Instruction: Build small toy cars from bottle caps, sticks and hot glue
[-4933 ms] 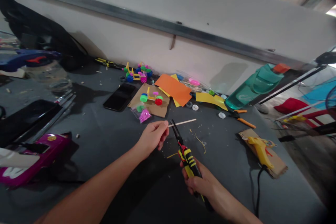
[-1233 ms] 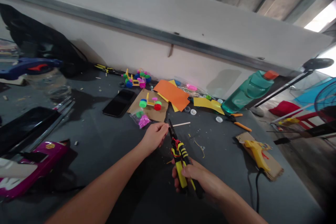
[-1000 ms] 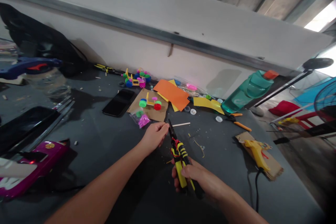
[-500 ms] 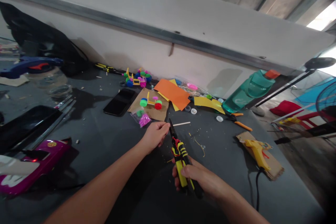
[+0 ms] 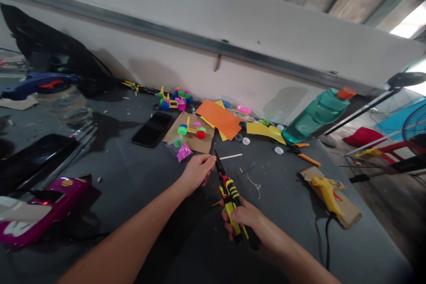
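Near the middle of the table my left hand (image 5: 199, 171) is closed in a pinch. A thin pale stick (image 5: 232, 156) runs in line with those fingertips and out past the plier jaws; the pinched end is hidden. My right hand (image 5: 244, 217) is wrapped around the yellow-and-black handles of long-nose pliers (image 5: 229, 186). Their narrow dark jaws point up and away, right beside my left fingertips, and cross the stick. Just beyond the left hand lies a small clear bag with pink and green pieces (image 5: 182, 151).
A toy car (image 5: 192, 130) sits on cardboard (image 5: 203, 143), beside a phone (image 5: 152, 129) and orange paper (image 5: 219, 117). At right are a teal bottle (image 5: 314, 117), orange-handled pliers (image 5: 309, 159) and a yellow glue gun (image 5: 329, 193) with its cord. A purple power strip (image 5: 63, 199) lies left.
The pliers and my right hand have shifted very slightly right. My left hand keeps its pinch beside the jaws; the other things stay in place.
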Motion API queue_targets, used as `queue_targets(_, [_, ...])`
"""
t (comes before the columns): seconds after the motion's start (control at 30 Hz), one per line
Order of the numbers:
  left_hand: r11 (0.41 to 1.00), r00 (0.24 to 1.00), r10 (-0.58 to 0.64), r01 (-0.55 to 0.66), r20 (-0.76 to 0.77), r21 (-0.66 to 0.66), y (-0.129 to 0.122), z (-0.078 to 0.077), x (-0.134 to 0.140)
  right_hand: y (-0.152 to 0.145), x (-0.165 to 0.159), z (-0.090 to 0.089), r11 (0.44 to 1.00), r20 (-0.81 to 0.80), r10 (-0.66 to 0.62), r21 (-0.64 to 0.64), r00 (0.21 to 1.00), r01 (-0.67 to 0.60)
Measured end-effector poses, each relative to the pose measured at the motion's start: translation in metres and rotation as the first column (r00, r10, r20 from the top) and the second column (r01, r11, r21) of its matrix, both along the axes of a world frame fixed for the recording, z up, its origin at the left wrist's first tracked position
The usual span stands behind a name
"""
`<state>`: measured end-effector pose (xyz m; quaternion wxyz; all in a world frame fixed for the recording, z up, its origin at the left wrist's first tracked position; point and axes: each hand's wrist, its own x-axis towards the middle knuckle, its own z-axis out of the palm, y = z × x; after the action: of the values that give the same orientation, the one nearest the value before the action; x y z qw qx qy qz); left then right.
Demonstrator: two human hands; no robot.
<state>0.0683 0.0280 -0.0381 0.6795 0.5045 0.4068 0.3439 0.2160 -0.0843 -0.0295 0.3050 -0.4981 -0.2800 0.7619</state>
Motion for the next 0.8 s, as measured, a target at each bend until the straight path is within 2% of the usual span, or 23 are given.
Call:
queue_targets(0.1, [1.000,1.000,0.010,-0.010,0.013,-0.012,-0.001,0.001,0.001,0.004,0.003,-0.018,1.000,-0.004,0.022,-0.017,1.000,-0.022])
queue_targets(0.2, [1.000,0.999,0.017,-0.017,0.033,-0.010,-0.003,0.003,0.003,0.004,0.005,-0.026,1.000,0.016,0.002,0.018,1.000,-0.002])
queue_targets(0.43, [0.998,0.998,0.054,-0.053,-0.021,0.022,-0.004,0.003,0.003,0.000,0.001,-0.015,0.999,0.035,-0.018,0.048,0.999,0.016])
queue_targets(0.67, [0.983,0.991,0.062,-0.040,-0.120,0.177,0.002,-0.004,-0.002,0.002,0.002,-0.015,0.999,-0.061,-0.005,0.034,0.998,0.007])
queue_targets(0.8, [0.977,0.986,0.068,-0.034,-0.153,0.211,0.002,-0.004,-0.004,-0.002,0.001,-0.007,0.998,-0.051,-0.040,0.056,0.998,0.043])
